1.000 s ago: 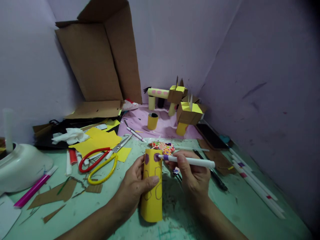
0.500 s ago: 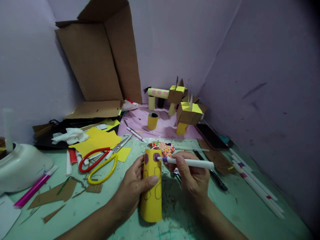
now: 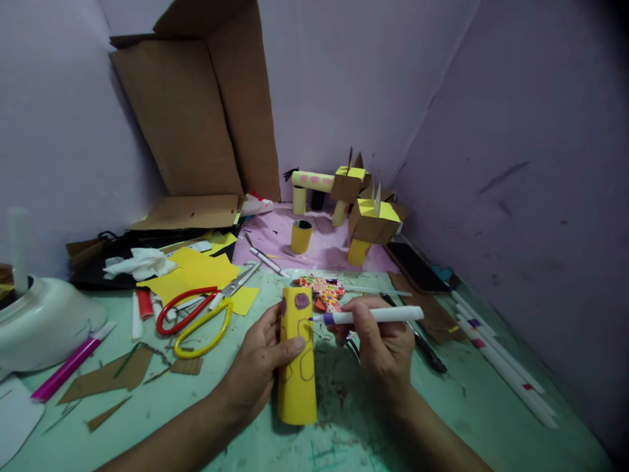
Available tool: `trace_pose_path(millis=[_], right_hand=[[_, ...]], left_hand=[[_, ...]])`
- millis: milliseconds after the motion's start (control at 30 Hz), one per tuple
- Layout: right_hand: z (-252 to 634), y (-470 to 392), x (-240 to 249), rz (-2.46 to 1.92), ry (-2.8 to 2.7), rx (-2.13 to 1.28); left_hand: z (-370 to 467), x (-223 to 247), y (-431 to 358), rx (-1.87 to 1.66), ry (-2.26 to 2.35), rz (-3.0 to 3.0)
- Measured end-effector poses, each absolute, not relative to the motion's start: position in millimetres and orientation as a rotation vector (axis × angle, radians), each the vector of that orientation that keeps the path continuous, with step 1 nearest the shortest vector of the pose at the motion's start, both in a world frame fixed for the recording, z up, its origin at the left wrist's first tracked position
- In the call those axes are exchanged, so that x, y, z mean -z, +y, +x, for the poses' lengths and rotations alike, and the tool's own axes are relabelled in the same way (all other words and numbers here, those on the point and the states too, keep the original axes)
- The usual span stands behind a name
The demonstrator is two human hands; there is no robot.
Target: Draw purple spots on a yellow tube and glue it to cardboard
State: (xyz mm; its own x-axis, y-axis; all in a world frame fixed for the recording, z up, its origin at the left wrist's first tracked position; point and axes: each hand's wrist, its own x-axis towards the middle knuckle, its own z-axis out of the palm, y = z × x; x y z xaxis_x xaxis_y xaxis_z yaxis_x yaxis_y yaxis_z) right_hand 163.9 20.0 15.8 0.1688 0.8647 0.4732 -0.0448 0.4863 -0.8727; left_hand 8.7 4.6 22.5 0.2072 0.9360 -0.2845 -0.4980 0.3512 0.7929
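Observation:
My left hand (image 3: 258,367) grips a yellow paper-covered tube (image 3: 296,357) lying on the green table, thumb across its middle. The tube carries filled purple spots near its far end and outlined ovals lower down. My right hand (image 3: 381,347) holds a white marker with a purple band (image 3: 368,316), its tip just at the tube's right edge, beside an outlined oval. A colourful patterned scrap (image 3: 324,289) lies just beyond the tube.
Red and yellow scissors (image 3: 196,314) lie left of the tube, with yellow paper (image 3: 196,271), cardboard scraps (image 3: 111,377) and a pink marker (image 3: 69,370). Cardboard animal figures (image 3: 366,219) stand at the back corner. White pens (image 3: 501,367) lie right. A cardboard sheet (image 3: 196,111) leans on the wall.
The marker tip has left the filled purple spot at the tube's far end and come down to the tube's right edge. The tube has shifted slightly in my left hand.

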Motion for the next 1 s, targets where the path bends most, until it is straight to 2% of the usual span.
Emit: trace_pose_path(millis=[1000], right_hand=[[166.5,20.8,-13.9,-0.903,-1.439,-0.621]], left_hand=[[4.6,-22.5,9.4,-1.01,0.886,0.649]])
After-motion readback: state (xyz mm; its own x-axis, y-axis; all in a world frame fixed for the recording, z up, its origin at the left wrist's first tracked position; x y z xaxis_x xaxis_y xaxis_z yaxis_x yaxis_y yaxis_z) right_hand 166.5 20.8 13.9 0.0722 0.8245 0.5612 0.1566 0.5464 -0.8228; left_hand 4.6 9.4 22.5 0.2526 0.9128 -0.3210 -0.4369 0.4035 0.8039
